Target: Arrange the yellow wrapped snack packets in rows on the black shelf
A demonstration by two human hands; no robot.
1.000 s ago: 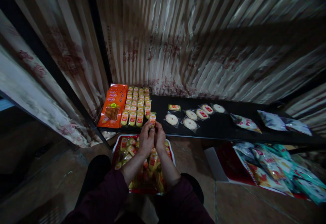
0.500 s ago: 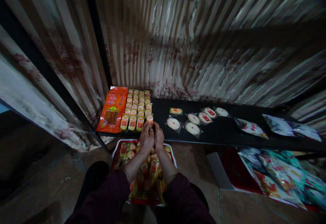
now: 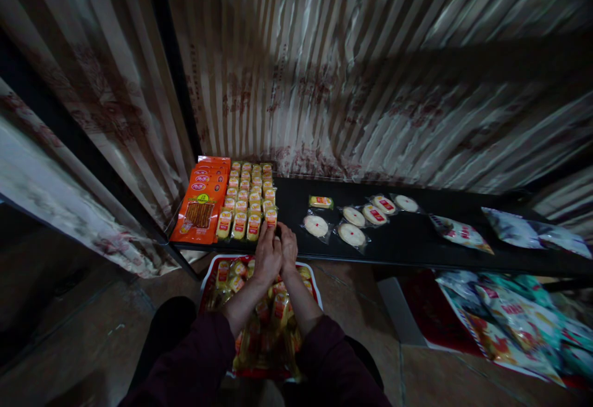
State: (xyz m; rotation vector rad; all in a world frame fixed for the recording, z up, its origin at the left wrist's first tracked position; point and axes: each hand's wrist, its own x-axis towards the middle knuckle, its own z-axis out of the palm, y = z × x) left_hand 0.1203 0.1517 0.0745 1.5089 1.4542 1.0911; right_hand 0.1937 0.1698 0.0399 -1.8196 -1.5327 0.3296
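Note:
My left hand [image 3: 267, 256] and my right hand [image 3: 288, 247] are close together at the front edge of the black shelf [image 3: 296, 240]. Between their fingertips is a small yellow wrapped cake [image 3: 270, 216] at the front right corner of the rows. Several like cakes [image 3: 239, 224] lie in neat columns to the left. Beside them is a stack of orange snack bags [image 3: 200, 206]. Below my hands, a red basket with a white rim [image 3: 207, 274] holds many more wrapped cakes, partly covered by my forearms.
Right along the shelf lie a single yellow packet [image 3: 320, 201], several round white wrapped cakes [image 3: 352, 234] and plastic bags [image 3: 463, 234]. Below right, a box [image 3: 403, 311] holds green and white bags [image 3: 514, 314]. A dark post [image 3: 173, 55] and striped curtain [image 3: 324, 73] stand behind.
The view has shifted slightly. My hands stay at the same front corner cake, and my right fingers sit slightly lower beside it, showing more of the cake.

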